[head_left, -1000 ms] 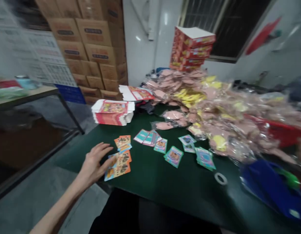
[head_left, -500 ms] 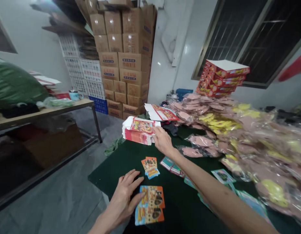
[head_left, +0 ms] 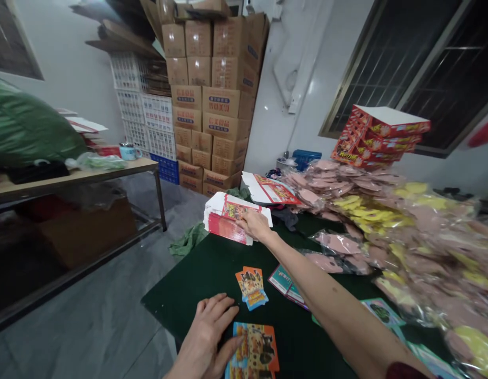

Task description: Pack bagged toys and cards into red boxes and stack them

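Observation:
My left hand (head_left: 210,337) lies on the dark green tabletop (head_left: 196,276) with its fingers stretched out. Its thumb rests on the edge of the nearest orange-and-blue picture cards (head_left: 259,350). A smaller fan of similar cards (head_left: 251,287) sits just beyond the fingertips. Farther out, my right hand (head_left: 255,223) reaches onto a stack of red-and-white flattened cartons (head_left: 228,229) at the table's far edge. Its fingers are bent together on the top carton; the exact grip is partly hidden. Under the right forearm are teal printed cards (head_left: 281,279).
Pink and yellow pieces in clear bags (head_left: 358,210) heap up on the right, with red boxes (head_left: 380,134) stacked behind. Another flat red-and-white carton (head_left: 267,188) lies past the stack. Brown cardboard boxes (head_left: 223,108) stand at the wall. A wooden-topped table (head_left: 137,167) is at left.
My right hand has shifted from the right end of the carton stack in toward its middle. My left hand stays by the near cards. The camera view has turned slightly.

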A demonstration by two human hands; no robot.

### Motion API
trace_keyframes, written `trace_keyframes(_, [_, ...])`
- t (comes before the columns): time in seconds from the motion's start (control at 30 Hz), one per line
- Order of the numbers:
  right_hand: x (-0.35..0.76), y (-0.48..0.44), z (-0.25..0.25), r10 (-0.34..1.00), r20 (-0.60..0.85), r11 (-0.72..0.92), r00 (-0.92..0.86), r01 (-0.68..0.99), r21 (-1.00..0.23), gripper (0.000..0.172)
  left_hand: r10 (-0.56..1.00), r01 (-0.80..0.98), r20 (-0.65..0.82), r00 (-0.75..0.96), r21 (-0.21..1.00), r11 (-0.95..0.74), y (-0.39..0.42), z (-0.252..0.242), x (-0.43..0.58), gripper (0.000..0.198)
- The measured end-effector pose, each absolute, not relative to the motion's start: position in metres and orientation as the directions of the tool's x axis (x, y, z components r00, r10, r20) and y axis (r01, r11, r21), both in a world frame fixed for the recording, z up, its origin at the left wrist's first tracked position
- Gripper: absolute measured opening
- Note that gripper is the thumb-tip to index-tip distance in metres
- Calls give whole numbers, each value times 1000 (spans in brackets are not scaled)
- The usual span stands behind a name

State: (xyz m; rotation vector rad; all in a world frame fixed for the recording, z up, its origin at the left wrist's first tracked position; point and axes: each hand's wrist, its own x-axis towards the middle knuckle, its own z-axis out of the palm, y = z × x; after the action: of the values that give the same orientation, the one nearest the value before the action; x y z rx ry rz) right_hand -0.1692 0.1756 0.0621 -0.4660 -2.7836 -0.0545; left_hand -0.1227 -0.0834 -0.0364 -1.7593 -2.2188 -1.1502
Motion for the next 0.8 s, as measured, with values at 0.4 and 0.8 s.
trace_keyframes(0.4, [3, 47, 53, 7, 724, 979, -690, 152, 136, 21, 662, -216, 141, -736, 878, -427, -31, 43, -78, 49])
trace_keyframes(0.8, [121, 59, 103, 192, 691, 913, -697, 386, 135, 40, 927, 119, 271, -259, 961, -248, -23, 68, -20, 21])
